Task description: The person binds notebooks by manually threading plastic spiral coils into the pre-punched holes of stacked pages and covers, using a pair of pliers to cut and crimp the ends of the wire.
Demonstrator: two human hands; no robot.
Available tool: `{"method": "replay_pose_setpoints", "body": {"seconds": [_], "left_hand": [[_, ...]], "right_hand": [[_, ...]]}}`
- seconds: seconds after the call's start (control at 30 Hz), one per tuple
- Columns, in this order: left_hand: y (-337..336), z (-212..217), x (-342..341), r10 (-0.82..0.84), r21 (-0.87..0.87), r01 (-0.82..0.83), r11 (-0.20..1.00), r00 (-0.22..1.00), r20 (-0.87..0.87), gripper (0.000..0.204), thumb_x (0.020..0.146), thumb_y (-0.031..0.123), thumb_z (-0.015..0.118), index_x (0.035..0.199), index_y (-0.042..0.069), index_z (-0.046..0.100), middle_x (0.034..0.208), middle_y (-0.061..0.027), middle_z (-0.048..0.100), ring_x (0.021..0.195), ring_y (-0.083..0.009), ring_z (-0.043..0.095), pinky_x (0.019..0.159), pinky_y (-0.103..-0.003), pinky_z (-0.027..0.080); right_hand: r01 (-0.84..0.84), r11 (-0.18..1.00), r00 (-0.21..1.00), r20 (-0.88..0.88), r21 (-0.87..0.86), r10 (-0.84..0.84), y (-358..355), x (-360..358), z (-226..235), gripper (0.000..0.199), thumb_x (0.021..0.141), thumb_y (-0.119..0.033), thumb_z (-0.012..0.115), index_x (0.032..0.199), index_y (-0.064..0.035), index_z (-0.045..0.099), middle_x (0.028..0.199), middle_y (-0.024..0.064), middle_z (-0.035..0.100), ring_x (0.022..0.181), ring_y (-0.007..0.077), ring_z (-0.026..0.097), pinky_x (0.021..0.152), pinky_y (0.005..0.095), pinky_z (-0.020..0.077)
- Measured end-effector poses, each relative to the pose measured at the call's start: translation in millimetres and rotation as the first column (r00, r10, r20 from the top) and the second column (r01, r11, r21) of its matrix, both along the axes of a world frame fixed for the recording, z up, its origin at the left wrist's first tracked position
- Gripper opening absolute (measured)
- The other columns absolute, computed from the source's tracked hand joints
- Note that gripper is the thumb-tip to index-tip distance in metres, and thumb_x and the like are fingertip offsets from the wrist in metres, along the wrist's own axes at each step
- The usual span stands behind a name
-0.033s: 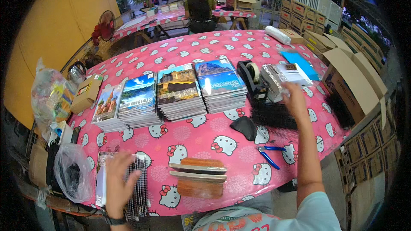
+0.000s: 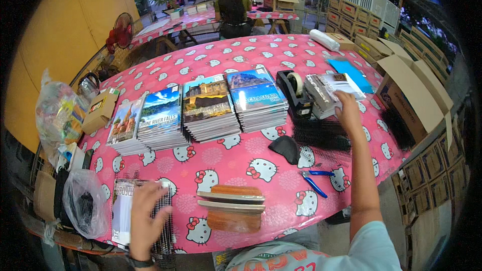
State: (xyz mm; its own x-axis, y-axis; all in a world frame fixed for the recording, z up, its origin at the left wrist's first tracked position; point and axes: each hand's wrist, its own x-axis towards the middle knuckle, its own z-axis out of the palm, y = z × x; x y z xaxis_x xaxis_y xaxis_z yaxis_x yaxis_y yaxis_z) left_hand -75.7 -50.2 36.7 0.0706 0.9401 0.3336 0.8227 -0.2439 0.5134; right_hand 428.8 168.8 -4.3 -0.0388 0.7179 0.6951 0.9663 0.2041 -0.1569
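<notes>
At the near left, my left hand (image 2: 145,213) is over a stack of spiral notebooks (image 2: 122,216), its fingers spread and partly covering the wire binding; whether it touches them I cannot tell. My right hand (image 2: 347,113) reaches to the far right, thumb and fingers apart at the edge of a pile of unbound covers or booklets (image 2: 321,98). Black binding coils (image 2: 321,133) lie just below that pile. Between my arms rest a brown wooden block with metal-edged slats (image 2: 233,208) and blue-handled cutters (image 2: 315,183).
Four stacks of spiral notebooks (image 2: 211,103) stand across the middle. A black tape dispenser (image 2: 296,93) is beside them, with a black pouch (image 2: 284,149) nearer me. Open cardboard boxes (image 2: 416,98) stand right; plastic bags (image 2: 85,203) hang left. Another person (image 2: 233,10) sits at a far table.
My left hand has shifted slightly right and down, uncovering more of the near-left notebook cover. My right hand has moved slightly at the right-hand pile.
</notes>
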Motion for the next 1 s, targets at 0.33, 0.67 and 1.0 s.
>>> {"method": "replay_pose_setpoints", "body": {"seconds": [0.33, 0.67, 1.0], "left_hand": [[4, -32, 81, -0.060, 0.193, 0.006, 0.981, 0.960, 0.274, 0.028, 0.073, 0.013, 0.067, 0.098, 0.003, 0.065, 0.117, -0.0158, 0.055, 0.113, -0.0327, 0.048, 0.097, -0.043, 0.035], [-1, -44, 82, 0.095, 0.280, -0.231, 0.932, 0.900, 0.426, 0.026, 0.076, 0.016, 0.065, 0.097, 0.002, 0.061, 0.116, -0.0148, 0.053, 0.108, -0.0280, 0.049, 0.095, -0.039, 0.036], [6, -55, 85, 0.082, 0.299, -0.242, 0.923, 0.883, 0.462, 0.022, 0.074, 0.008, 0.064, 0.095, 0.001, 0.062, 0.114, -0.0180, 0.052, 0.106, -0.0296, 0.050, 0.093, -0.039, 0.039]], "right_hand": [[0.040, 0.998, 0.947, 0.316, 0.056, -0.056, 38, 36, -31, 0.014, 0.074, -0.012, 0.061, 0.087, -0.0100, 0.062, 0.081, 0.0049, 0.061, 0.086, 0.0227, 0.055, 0.074, 0.0385, 0.0386], [-0.111, 0.994, 0.966, 0.232, -0.014, 0.111, 53, 40, -18, 0.014, 0.066, -0.007, 0.066, 0.077, -0.0076, 0.056, 0.080, 0.0079, 0.057, 0.083, 0.0283, 0.052, 0.073, 0.0398, 0.0398], [-0.346, 0.859, 0.925, -0.290, -0.378, 0.245, 71, 6, 0, 0.023, 0.064, -0.017, 0.077, 0.081, -0.0046, 0.068, 0.078, 0.0102, 0.065, 0.074, 0.0261, 0.062, 0.067, 0.0356, 0.0478]]}}
